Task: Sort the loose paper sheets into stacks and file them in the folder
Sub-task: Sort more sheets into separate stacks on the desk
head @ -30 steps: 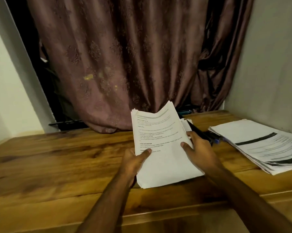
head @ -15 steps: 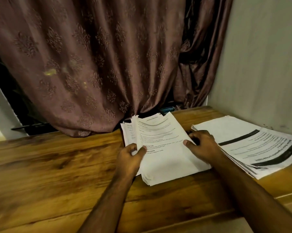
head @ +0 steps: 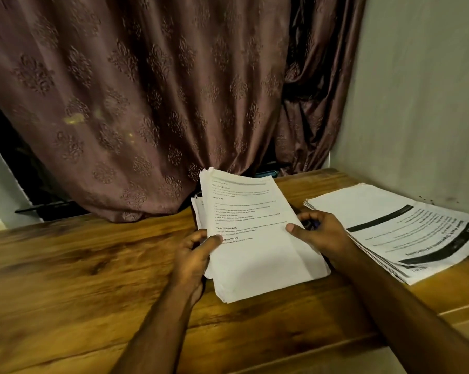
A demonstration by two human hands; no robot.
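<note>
A bundle of white printed sheets is tilted up from the wooden table, its near edge resting on the wood. My left hand grips the bundle's left edge, thumb on the top page. My right hand holds the right edge, thumb on the page and fingers curled behind. More sheets peek out behind the bundle on the left. A second stack with black bars lies flat at the right. A dark blue thing, perhaps the folder, is mostly hidden under my right hand.
A patterned brown curtain hangs over the table's far edge. A pale wall closes the right side. Bare wood stretches to the left and along the near edge.
The view has shifted slightly. The bundle is squared up and raised more upright between both hands; the fanned sheets at its left are mostly drawn in behind it.
</note>
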